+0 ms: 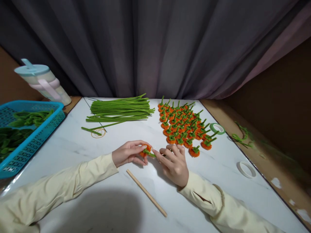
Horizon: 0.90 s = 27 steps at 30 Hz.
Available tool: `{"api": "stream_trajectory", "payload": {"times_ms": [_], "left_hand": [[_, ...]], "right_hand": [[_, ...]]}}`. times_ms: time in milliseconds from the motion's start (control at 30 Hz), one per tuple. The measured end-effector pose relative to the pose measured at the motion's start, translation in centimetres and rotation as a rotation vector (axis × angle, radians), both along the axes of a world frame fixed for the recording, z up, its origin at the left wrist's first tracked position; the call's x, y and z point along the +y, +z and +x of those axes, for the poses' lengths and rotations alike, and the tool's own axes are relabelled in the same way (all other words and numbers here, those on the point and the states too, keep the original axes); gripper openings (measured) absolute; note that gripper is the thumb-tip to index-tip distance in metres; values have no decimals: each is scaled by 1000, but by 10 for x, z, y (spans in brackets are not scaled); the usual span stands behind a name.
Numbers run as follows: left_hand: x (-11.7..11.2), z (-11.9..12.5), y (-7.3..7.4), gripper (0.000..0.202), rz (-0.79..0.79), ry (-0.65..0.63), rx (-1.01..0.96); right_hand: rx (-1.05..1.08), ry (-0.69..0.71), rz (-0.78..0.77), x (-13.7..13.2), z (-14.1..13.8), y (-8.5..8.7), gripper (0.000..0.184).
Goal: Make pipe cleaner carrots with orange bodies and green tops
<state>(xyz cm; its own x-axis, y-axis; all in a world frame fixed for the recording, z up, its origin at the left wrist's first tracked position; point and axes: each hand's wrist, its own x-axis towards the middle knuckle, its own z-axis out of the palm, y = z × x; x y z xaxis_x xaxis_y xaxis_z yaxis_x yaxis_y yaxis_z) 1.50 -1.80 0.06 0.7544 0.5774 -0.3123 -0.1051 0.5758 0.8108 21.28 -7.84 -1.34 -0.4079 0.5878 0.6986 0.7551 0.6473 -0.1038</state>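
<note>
My left hand [130, 152] is closed around a small orange pipe-cleaner flower [143, 152] with a green base and short green stem, pinched between thumb and fingers just above the table. From the right, my right hand [173, 163] meets the same flower, its index fingertip against the edge near the stem. The other fingers of that hand are bent, and its thumb is hidden. Behind it stand rows of similar orange flowers [171, 139], stems up. A thin wooden stick [147, 193] lies on the table below my hands.
Green pipe cleaners [119, 109] lie bundled at the back, near rubber bands [98, 133]. A blue basket [36, 137] of green leaves and a tumbler [45, 82] stand left. Green tape [217, 128] and a white roll [246, 170] lie right. A dark curtain [145, 48] hangs behind.
</note>
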Motion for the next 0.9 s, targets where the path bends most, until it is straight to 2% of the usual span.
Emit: {"api": "stream_trajectory", "payload": {"times_ms": [233, 300, 367, 433, 500, 633, 733, 900], "left_hand": [[3, 0, -3, 41, 4, 26, -4], [4, 0, -4, 41, 15, 82, 3], [4, 1, -4, 40, 31, 131, 15], [3, 2, -4, 39, 50, 156, 22], [2, 3, -4, 38, 68, 162, 25], [0, 4, -6, 39, 88, 170, 36], [0, 4, -7, 41, 92, 186, 39], [1, 3, -5, 42, 103, 182, 28]], "right_hand": [[29, -59, -4, -4, -3, 9, 35], [47, 35, 60, -7, -6, 11, 32], [-26, 217, 74, -12, -11, 11, 27], [-153, 373, -23, -15, -17, 9, 25], [-255, 424, -181, -18, -23, 9, 28], [-361, 311, -456, -24, -27, 16, 31], [-376, 232, -507, -29, -30, 23, 30], [-457, 345, -469, -39, -39, 29, 36]]}}
